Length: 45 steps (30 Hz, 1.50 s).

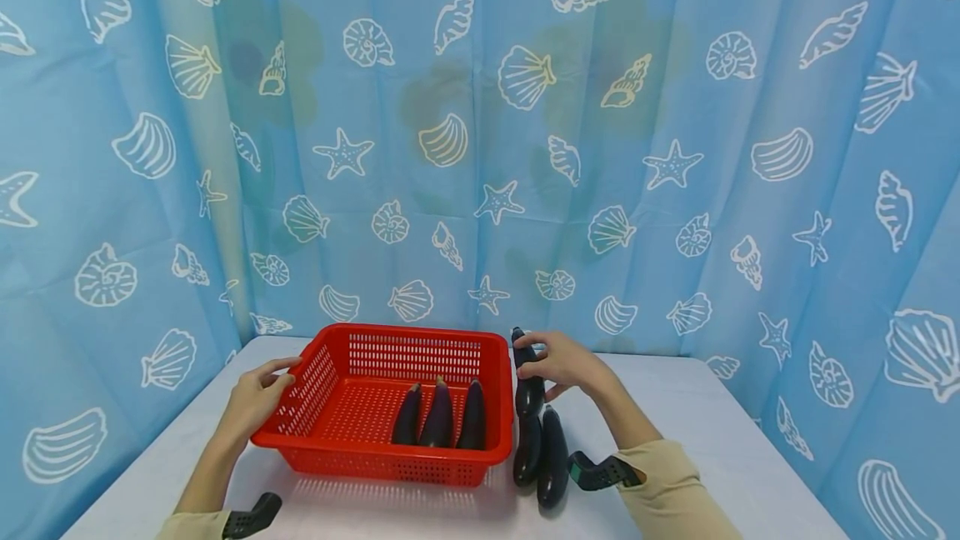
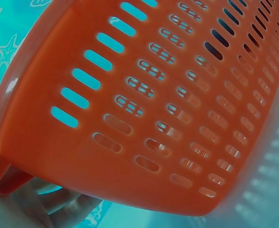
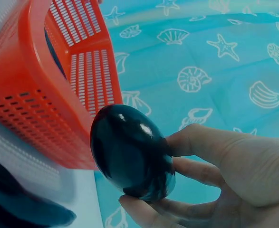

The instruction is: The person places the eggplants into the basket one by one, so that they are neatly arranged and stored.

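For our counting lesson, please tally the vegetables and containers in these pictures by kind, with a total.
Red plastic basket: 1
Eggplants: 6 (3 inside the basket, 2 on the table, 1 held by the right hand)
Total: 7

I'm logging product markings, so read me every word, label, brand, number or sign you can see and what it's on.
None can be read.
Blue curtain: white shell and starfish drawings, no lettering visible.
Red plastic basket: no label visible.
Eggplants: no stickers or print visible.
Black wrist cameras: any marking is too small to read.
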Motion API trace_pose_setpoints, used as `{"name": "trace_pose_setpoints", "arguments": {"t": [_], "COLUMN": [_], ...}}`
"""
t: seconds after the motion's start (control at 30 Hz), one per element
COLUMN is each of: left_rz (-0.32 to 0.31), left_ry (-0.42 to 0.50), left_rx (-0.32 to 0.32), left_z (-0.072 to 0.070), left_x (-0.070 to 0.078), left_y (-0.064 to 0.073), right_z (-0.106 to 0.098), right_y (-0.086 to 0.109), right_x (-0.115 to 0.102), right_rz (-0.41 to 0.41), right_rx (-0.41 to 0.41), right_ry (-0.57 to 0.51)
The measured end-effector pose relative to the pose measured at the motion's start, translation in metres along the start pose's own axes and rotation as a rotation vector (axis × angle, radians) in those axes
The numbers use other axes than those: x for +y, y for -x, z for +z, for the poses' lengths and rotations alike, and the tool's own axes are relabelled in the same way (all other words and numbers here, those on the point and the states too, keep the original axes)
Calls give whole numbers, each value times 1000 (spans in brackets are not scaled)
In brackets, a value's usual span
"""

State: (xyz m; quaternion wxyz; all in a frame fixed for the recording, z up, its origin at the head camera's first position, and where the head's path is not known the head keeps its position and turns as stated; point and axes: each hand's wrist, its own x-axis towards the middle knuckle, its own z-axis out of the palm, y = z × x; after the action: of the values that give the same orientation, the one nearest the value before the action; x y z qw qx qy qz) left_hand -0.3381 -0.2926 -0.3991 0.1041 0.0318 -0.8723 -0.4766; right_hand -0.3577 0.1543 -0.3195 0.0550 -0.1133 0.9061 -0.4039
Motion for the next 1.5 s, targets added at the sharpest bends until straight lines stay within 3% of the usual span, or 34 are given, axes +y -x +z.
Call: {"name": "trace_pose_setpoints", "arguments": {"t": [0.33, 0.67, 1.0, 1.5], "left_rz": [-1, -8, -11, -17], "left_ry": [5, 0, -8, -3], "left_rx": [0, -2, -2, 1], "left_z": [0, 0, 1, 2], "left_x": [1, 1, 2, 0], "left_y": [1, 1, 0, 0], "right_z": [13, 23, 32, 58], "right_y": [-5, -9, -11, -18], "right_x": [-13, -23, -35, -46], "right_rz": [-37, -15, -46, -64], "right_rx": [-24, -53, -68, -105], "right_ry": [-9, -13, 29, 47]}}
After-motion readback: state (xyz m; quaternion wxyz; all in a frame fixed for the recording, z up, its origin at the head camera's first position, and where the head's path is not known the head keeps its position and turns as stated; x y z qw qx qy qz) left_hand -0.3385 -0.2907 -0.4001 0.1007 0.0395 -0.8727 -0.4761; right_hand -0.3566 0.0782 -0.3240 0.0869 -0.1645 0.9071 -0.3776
